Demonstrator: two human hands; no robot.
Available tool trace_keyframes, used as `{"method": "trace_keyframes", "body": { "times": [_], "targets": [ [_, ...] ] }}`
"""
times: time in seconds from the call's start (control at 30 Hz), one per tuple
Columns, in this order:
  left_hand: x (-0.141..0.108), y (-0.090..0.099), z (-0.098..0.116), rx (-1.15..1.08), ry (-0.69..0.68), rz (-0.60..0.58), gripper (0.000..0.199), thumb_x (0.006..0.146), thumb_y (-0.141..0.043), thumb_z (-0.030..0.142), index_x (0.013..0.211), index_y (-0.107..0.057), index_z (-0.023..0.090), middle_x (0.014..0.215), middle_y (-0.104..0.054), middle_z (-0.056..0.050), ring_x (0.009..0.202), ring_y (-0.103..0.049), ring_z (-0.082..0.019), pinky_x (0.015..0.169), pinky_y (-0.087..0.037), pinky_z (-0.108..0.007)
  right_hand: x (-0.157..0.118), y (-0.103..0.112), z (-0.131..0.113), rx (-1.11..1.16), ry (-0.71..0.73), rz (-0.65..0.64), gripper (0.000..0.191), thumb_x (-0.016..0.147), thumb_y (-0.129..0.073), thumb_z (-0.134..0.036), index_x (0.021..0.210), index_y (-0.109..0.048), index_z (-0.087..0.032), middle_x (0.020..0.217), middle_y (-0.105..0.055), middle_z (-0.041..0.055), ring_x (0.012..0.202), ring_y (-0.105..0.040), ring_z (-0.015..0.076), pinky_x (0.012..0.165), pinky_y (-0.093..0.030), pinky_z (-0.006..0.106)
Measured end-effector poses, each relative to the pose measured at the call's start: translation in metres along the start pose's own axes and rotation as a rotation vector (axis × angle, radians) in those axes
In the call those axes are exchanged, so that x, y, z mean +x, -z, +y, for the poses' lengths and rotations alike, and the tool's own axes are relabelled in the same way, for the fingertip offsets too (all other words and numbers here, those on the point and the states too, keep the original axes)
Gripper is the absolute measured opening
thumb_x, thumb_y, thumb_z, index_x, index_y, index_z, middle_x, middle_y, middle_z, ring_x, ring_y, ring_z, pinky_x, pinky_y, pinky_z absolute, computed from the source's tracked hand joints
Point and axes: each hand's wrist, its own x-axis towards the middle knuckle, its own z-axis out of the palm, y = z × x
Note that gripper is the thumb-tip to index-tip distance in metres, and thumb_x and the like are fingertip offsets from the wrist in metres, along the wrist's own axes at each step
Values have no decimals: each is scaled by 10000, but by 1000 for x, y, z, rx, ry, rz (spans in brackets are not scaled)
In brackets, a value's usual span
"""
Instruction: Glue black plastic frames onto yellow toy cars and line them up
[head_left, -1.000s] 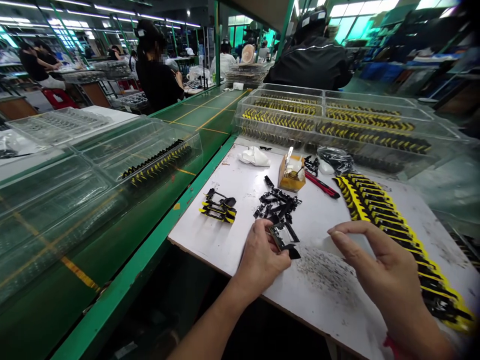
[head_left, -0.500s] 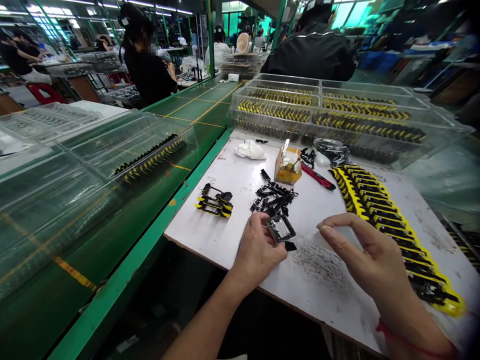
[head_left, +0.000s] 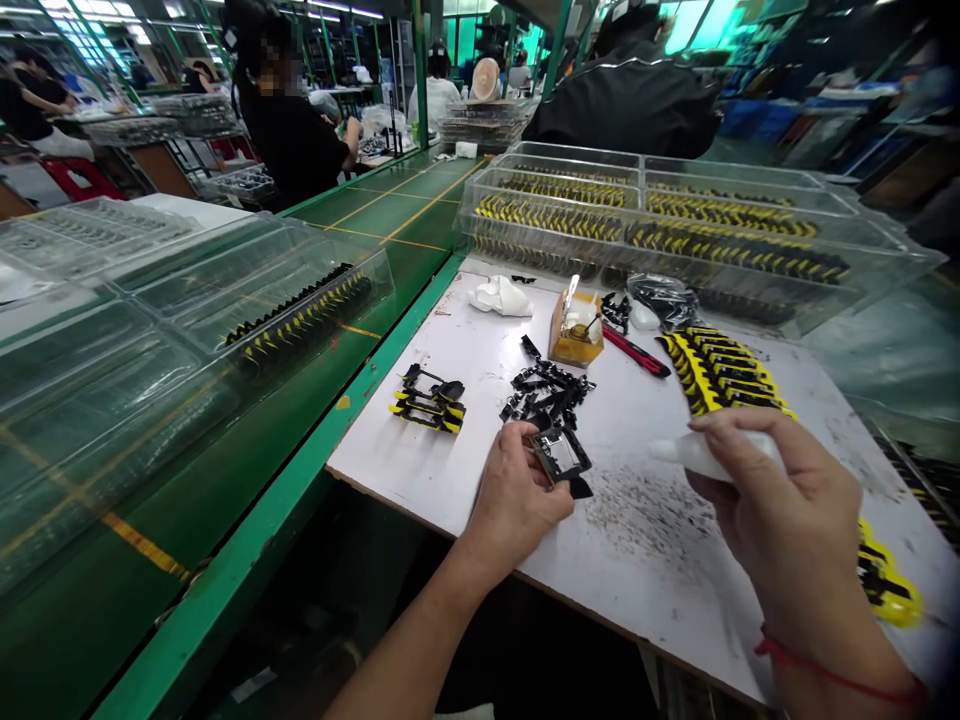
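Observation:
My left hand (head_left: pixel 521 495) grips a small black frame-like part (head_left: pixel 561 455) over the front of the white board. In my right hand (head_left: pixel 787 500) is a small white bottle (head_left: pixel 716 456), its narrow tip pointing left toward the black part but apart from it. Just beyond my left hand lies a pile of small black pieces (head_left: pixel 547 390). A few black and yellow parts (head_left: pixel 429 400) stand at the left of the board. The long row of yellow and black parts (head_left: pixel 720 365) at the right is partly hidden by my right hand.
Behind the pile are an orange-brown box (head_left: pixel 576 330), a red cutter (head_left: pixel 636 352) and a crumpled white tissue (head_left: pixel 501 297). Clear trays (head_left: pixel 637 215) of parts stand at the back. A green conveyor (head_left: pixel 300 430) with another clear tray runs along the left. People sit beyond.
My right hand, which showed no bottle before, now holds the white bottle and is slightly farther right. The left hand keeps the black part in nearly the same place.

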Motion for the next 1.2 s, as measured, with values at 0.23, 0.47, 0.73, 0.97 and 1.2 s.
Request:
{"method": "trace_keyframes", "body": {
  "times": [0.23,0.47,0.73,0.97,1.2],
  "targets": [
    [-1,-2,0,-24,15,-1,577,611,-637,94,1132,-412,196,1061,-566,-85,744,-638,-135,670,-556,-264,19,-1,6,338,-159,-88,292,766,-690,-484,832,-619,-210,537,-461,-38,468,-454,100,398,-354,209],
    [-1,-2,12,32,125,-37,537,635,-609,80,1122,-409,183,929,-605,-53,687,-628,-134,641,-535,-253,54,-15,-10,175,-114,-200,380,657,-795,-385,853,-526,-200,800,-671,38,723,-667,204,635,-555,313],
    [3,-9,10,55,155,-20,545,598,-613,2,1043,-358,186,810,-616,-22,633,-624,-139,574,-507,-239,126,-62,3,-253,223,-109,216,749,-618,-366,880,-616,-194,788,-652,39,683,-612,197,628,-493,336],
    [4,-10,8,45,144,-40,537,607,-593,-5,1043,-342,181,832,-625,-38,639,-629,-142,605,-525,-257,123,-67,-8,-338,412,73,150,787,-592,-353,794,-628,-207,815,-666,52,760,-590,223,747,-424,351],
    [-1,-2,12,52,79,-44,509,627,-626,81,1063,-383,181,863,-604,-34,653,-615,-140,620,-521,-261,55,-30,-29,-169,248,144,274,802,-629,-448,918,-625,-201,736,-638,25,646,-582,183,642,-440,308]
  ]
}}
